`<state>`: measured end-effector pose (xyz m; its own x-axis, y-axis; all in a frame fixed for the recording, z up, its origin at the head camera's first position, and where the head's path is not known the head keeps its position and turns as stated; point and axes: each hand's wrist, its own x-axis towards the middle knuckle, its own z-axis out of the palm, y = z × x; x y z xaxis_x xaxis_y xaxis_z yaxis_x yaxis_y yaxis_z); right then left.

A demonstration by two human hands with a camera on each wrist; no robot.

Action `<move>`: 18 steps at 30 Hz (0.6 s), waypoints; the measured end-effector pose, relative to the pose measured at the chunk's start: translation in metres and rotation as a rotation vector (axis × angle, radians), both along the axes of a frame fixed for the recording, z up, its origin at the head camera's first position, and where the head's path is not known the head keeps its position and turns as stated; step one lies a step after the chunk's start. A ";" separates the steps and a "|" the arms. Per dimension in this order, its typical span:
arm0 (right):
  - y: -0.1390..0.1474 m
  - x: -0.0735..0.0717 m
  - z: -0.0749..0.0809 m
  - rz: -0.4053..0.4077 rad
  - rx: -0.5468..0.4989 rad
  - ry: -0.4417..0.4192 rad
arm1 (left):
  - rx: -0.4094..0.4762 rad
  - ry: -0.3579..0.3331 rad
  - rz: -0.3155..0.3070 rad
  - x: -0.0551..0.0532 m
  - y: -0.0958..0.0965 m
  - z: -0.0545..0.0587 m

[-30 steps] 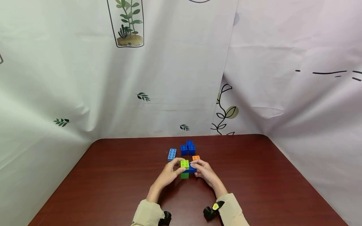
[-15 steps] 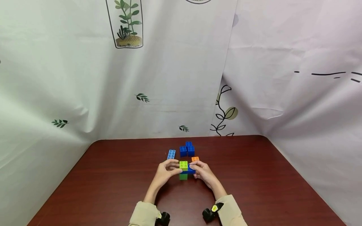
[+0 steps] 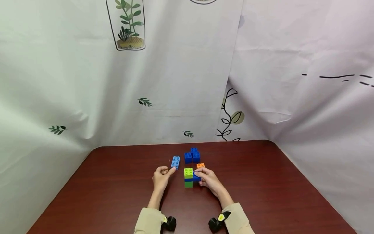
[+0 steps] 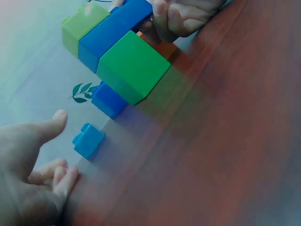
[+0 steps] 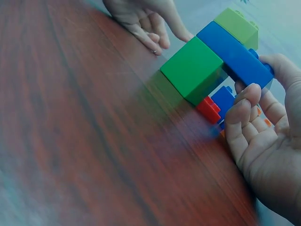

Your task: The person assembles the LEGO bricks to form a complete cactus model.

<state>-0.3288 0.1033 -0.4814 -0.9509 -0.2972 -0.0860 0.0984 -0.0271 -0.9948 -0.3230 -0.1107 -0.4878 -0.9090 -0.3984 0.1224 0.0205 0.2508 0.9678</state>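
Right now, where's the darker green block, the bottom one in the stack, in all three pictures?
Head view: green block low in the middle, between the two hands.
Left wrist view: green block in the upper part, a bit left of centre.
Right wrist view: green block in the upper part, right of centre.
Shared landmark: the long blue block joined to it, held by the right hand.

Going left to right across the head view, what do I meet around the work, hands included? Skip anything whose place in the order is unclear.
Left hand → light blue brick → lime green brick atop the stack → right hand.
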 end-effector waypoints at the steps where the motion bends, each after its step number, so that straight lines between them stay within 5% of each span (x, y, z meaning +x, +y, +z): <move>1: 0.000 0.000 0.000 0.003 0.001 -0.003 | -0.027 -0.016 0.007 -0.001 0.003 0.001; 9: 0.000 0.003 0.000 -0.004 0.005 -0.011 | -0.327 -0.104 -0.010 -0.011 0.026 0.004; 14: -0.001 0.002 0.001 0.033 0.011 0.001 | -0.400 -0.168 0.114 -0.021 0.035 0.004; 18: 0.000 -0.001 0.001 0.009 0.010 0.006 | -0.389 -0.152 0.142 -0.027 0.038 0.006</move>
<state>-0.3293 0.1031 -0.4809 -0.9487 -0.3048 -0.0834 0.0927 -0.0164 -0.9956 -0.3504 -0.0723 -0.4821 -0.8678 -0.4713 0.1574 -0.1757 0.5874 0.7900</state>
